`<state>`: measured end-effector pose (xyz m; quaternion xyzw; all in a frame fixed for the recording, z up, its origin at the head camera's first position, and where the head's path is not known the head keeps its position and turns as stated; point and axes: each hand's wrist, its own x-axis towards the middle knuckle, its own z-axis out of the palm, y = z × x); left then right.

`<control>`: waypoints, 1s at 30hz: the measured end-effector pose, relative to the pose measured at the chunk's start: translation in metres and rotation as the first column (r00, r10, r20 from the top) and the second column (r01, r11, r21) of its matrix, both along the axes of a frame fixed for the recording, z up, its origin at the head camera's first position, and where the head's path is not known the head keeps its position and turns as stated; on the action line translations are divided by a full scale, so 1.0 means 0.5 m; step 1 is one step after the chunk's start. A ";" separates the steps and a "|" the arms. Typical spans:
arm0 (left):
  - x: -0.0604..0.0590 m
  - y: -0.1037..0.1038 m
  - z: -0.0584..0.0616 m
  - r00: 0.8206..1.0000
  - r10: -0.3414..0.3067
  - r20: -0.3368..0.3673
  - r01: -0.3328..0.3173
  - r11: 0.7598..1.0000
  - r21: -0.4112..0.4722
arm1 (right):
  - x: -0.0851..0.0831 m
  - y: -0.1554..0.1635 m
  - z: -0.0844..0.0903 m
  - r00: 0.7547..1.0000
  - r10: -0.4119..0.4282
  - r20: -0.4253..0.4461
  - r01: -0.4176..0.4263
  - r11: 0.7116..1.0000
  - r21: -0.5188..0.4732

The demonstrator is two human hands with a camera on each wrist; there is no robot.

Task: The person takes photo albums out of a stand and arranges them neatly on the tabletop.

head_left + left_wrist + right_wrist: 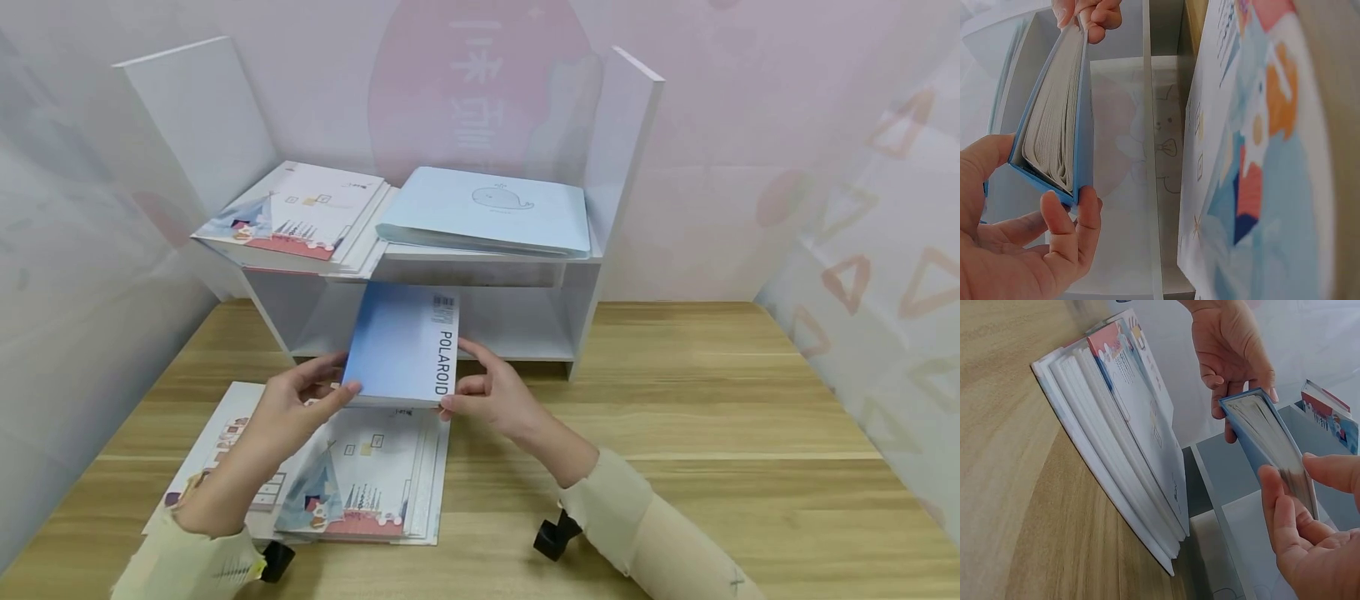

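Note:
A blue-and-white photo album (397, 342) marked POLAROID is held up in front of the white shelf (622, 150). My left hand (296, 408) grips its left corner, thumb on the cover and fingers beneath. At the opposite corner my right hand (495, 387) pinches it the same way. Both wrist views show the edges of the album's pages (1054, 119) between its covers. Below the hands, a stack of illustrated books (367, 475) lies on the table, partly hidden by the left arm. Next to it lies another illustrated book (225, 425).
On the shelf's upper board lie a stack of illustrated books (322, 200) at left and a light blue whale-print album (480, 208) at right. The shelf's lower compartment (517, 321) opens behind the held album. Wooden table (712, 417) extends to the right.

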<state>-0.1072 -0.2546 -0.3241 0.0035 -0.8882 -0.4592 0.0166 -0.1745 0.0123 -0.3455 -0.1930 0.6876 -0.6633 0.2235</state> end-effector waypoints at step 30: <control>0.024 0.062 -0.017 0.997 -0.062 -0.049 0.062 0.998 0.007 | 0.036 0.077 -0.013 0.998 0.054 0.013 -0.054 0.999 -0.006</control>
